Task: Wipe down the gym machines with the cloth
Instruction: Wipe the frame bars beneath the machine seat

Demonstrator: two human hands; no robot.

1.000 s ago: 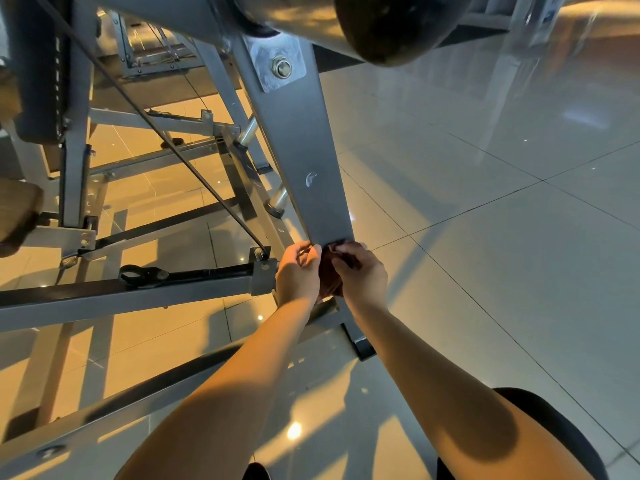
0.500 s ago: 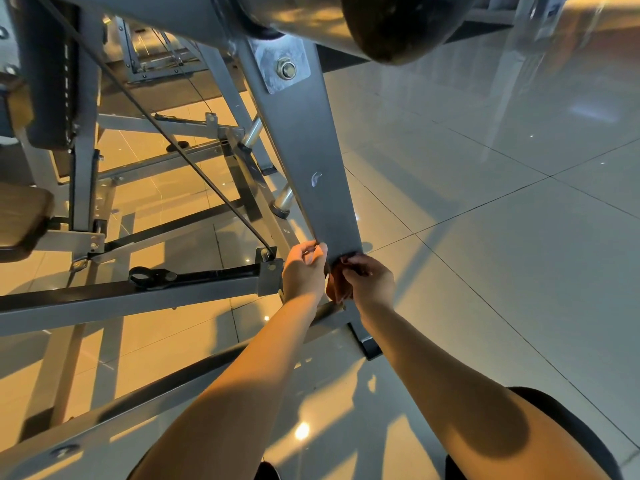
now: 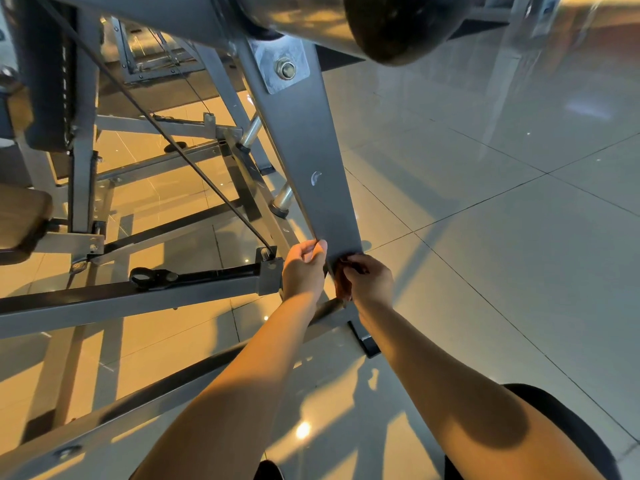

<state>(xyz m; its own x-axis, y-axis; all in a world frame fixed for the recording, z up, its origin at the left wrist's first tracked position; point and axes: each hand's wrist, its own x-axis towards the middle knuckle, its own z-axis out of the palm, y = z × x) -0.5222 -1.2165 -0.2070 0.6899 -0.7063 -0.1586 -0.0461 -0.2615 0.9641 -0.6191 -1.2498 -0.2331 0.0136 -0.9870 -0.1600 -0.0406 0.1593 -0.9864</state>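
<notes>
A gym: a grey steel machine frame (image 3: 311, 161) with a bolted plate (image 3: 282, 65), a cable (image 3: 194, 168) and a weight stack (image 3: 52, 81) stands on glossy floor tiles (image 3: 485, 237).

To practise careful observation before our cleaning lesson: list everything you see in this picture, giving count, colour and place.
post: one, grey, centre, slanting down to the floor
bolt: one, silver, on the plate at the post's top
cable: one, black, diagonal, left of post
cloth: one, dark red, between the hands, low on the post
floor: pale glossy tiles, right
left hand: grips post's left edge
right hand: fingers hold cloth at post
</notes>
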